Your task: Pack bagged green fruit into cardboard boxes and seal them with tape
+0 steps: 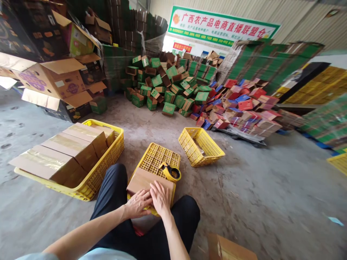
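Observation:
A small brown cardboard box (143,179) lies on an upturned yellow crate (159,156) between my knees. My left hand (138,203) and my right hand (160,198) both press flat on the near edge of the box, fingers stretched out and close together. A yellow tape dispenser (171,172) rests on the crate just beyond the box, by my right hand.
A yellow crate (105,164) at my left holds several taped brown boxes. Another yellow crate (202,146) lies tilted ahead on the concrete floor. Heaps of green boxes (168,86) and red boxes (244,106) fill the back. A brown box (230,249) sits near my right leg.

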`<state>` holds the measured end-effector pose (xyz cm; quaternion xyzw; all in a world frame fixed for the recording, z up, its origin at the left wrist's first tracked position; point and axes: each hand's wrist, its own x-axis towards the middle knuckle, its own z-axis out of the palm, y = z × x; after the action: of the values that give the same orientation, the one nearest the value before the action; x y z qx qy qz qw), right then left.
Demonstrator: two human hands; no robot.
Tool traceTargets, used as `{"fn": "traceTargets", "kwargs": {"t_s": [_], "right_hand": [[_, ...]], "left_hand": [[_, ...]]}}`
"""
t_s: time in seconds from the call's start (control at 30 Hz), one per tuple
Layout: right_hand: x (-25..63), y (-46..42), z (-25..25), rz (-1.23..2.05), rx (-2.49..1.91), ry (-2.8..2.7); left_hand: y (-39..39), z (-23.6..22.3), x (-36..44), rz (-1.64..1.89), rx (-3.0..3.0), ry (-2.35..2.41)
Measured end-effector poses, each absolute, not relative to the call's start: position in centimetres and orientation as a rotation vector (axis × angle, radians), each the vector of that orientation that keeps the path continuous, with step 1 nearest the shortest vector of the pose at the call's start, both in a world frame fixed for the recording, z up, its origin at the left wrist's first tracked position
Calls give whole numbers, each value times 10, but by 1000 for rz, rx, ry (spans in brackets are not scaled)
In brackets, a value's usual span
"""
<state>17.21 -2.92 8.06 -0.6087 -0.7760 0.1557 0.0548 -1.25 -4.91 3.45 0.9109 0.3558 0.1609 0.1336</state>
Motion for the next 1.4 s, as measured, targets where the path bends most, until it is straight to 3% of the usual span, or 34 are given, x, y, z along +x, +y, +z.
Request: {"fn": "traceTargets", "kwargs": {"t_s": [0.3,0.53,0.63,0.9,1.1,1.4], "right_hand": [[183,-5,93,386,-2074,-2357],[103,-12,99,668,-1566,-2544],[89,-5,100,662,-1537,-2539],[129,-12,97,421,-2123,-2238],[128,-29,79,335,-2069,-2288],[217,-30,66,168,-2196,-2096]], "left_hand": [[-21,19,-79,568,2708,1436],[-55,-2,-32,541,2834,1196],[-52,-5,-24,560,2782,1249],[-24,8,-71,701,2736,1506],[-17,3,-46,742,2676,1573],[5,1,-45,806,2502,1766]]}}
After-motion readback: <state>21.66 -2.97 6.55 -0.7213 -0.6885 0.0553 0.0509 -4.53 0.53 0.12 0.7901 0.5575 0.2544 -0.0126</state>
